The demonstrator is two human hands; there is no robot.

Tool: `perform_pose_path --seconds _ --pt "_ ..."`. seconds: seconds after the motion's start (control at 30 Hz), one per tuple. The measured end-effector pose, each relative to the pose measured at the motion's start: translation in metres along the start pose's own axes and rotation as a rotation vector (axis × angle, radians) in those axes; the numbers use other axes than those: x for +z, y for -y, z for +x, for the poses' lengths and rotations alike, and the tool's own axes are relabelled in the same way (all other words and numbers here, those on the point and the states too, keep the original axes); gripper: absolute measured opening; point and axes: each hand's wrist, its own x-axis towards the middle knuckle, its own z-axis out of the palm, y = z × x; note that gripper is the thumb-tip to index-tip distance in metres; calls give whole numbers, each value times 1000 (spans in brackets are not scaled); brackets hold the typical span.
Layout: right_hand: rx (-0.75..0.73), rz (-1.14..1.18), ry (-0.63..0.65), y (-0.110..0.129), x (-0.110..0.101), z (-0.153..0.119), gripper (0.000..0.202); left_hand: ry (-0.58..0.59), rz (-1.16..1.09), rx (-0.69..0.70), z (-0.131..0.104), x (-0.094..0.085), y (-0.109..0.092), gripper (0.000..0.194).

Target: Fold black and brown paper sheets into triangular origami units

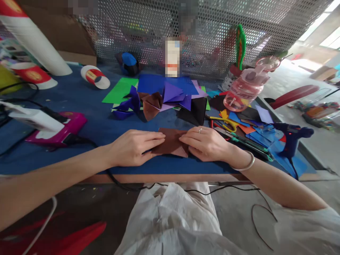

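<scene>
A folded sheet of brown paper lies near the front edge of the blue tabletop. At its left end, my left hand has its fingers together on the paper, with the thumb side low against the edge. My right hand grips the other end, fingers bent over it; part of that end is hidden. Just behind are a folded brown paper piece, a dark blue folded piece, purple folded paper and black folded paper.
Yellow-handled scissors, a green cutter and a glue gun lie to the right, among paper scraps. Behind them stands a pink bottle. A magenta power strip with cables sits left. Perforated metal mesh borders the back.
</scene>
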Motion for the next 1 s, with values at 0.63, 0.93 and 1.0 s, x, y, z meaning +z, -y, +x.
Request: perform_pose_path --seconds 0.63,0.93,1.0 --pt "770 434 -107 30 0 23 19 -168 -701 -816 28 0 -21 27" --pt "876 395 56 27 7 28 16 -147 -512 -796 18 11 -18 31" --pt "837 345 71 27 7 27 19 -145 -416 -704 18 11 -20 24"
